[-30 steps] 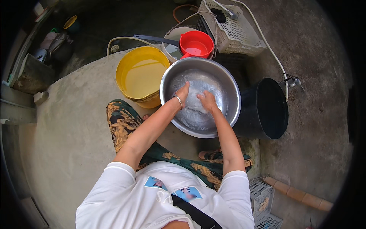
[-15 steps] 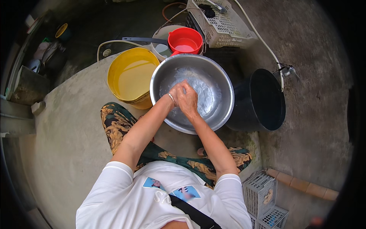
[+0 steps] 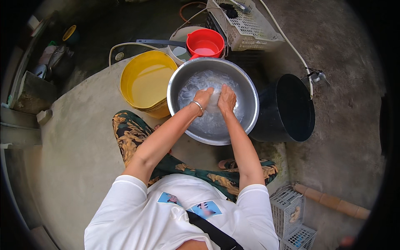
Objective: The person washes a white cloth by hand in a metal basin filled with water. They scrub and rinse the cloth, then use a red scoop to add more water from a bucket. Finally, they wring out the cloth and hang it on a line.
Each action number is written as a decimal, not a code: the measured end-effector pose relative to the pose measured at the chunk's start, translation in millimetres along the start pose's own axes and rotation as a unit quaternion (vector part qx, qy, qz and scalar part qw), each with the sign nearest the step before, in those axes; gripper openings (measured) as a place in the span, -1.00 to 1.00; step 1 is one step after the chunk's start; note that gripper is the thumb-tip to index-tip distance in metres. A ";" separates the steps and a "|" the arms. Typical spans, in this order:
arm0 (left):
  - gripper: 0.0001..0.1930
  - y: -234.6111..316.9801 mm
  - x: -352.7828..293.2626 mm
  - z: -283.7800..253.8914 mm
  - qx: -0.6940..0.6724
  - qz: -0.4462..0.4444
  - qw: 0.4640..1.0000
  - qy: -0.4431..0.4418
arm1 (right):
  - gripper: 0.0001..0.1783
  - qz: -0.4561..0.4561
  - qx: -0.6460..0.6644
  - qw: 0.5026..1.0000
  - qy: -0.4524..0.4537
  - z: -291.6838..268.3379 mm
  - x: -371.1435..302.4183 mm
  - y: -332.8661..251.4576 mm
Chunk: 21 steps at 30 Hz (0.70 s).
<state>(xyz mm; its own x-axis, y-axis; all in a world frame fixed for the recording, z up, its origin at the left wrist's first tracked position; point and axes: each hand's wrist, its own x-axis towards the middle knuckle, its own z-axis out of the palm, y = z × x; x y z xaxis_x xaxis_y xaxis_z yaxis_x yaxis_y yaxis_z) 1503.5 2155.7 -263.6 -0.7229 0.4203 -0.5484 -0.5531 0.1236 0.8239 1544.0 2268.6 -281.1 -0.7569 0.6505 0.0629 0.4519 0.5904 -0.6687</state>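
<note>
A round metal basin (image 3: 248,93) stands in front of me with rippling water inside. My left hand (image 3: 203,98), with a bangle at the wrist, is low in the basin, its fingers curled inward. Close on its right, my right hand (image 3: 227,98) is also curled, knuckles up. Between them shows a pale, see-through patch; whether it is a thin wet thing or water I cannot tell. Both hands look closed, but their fingertips are partly hidden.
Left of the basin stands a yellow bucket (image 3: 160,110) with liquid; on its right, a black bucket (image 3: 271,112). Behind are a red dipper (image 3: 192,43), a dark long handle (image 3: 160,42) and a pale crate (image 3: 250,39). A white hose (image 3: 298,58) runs down the right.
My hands were pressed together in the basin; now they are apart, the right one moved further right. The water is more stirred. The whole view has shifted slightly.
</note>
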 end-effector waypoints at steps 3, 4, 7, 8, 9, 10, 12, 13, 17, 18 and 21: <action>-0.37 -1.6 15.1 -25.5 -0.099 0.007 0.993 0.057 | -0.54 0.110 -0.103 0.988 -0.032 -0.8 -3.6 19.7; -0.36 3.7 14.2 -32.3 -0.131 -0.042 0.986 0.092 | -0.48 0.123 -0.176 0.972 -0.094 -13.2 -6.8 20.4; -0.19 -59.8 72.6 -69.7 -0.129 -0.074 0.987 0.068 | -0.47 0.052 -0.207 0.960 -0.184 -10.0 -1.3 17.3; -0.33 -53.9 55.5 -51.8 -0.163 -0.100 0.981 0.040 | -0.44 0.080 -0.097 0.965 -0.231 2.3 2.8 34.2; -0.36 -35.8 31.7 -30.5 -0.134 -0.138 0.979 0.064 | -0.42 0.105 0.016 0.957 -0.271 23.9 7.7 58.8; -0.40 -15.1 5.8 -14.0 -0.110 -0.174 0.974 0.094 | -0.39 0.121 0.128 0.934 -0.312 38.2 10.2 70.2; -0.44 -4.1 -3.4 -11.9 -0.049 -0.226 0.965 0.119 | -0.53 0.227 0.257 0.867 -0.362 46.3 0.0 48.5; -0.47 -4.6 -4.2 -15.0 -0.028 -0.181 0.978 0.103 | -0.60 0.278 0.318 0.822 -0.381 47.1 -3.7 40.2; -0.57 -24.0 16.4 -27.7 0.021 -0.009 0.995 0.092 | -0.44 0.272 0.566 0.683 -0.374 31.6 -2.4 31.6; -0.60 -23.5 19.1 -28.2 0.024 0.032 0.994 0.103 | -0.45 0.270 0.580 0.690 -0.340 24.0 -3.4 27.0; -0.64 -3.2 2.9 -28.8 0.013 0.026 0.998 0.053 | -0.50 0.260 0.607 0.721 -0.211 13.7 0.5 29.0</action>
<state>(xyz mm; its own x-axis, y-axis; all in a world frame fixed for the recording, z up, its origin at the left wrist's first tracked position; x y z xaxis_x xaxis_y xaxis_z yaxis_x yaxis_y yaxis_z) 1491.2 2130.7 -272.0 -0.7905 0.3293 -0.5163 -0.5043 0.1283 0.8539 1550.3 2279.5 -310.6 -0.8263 0.2797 -0.4889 0.1732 -0.6998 -0.6930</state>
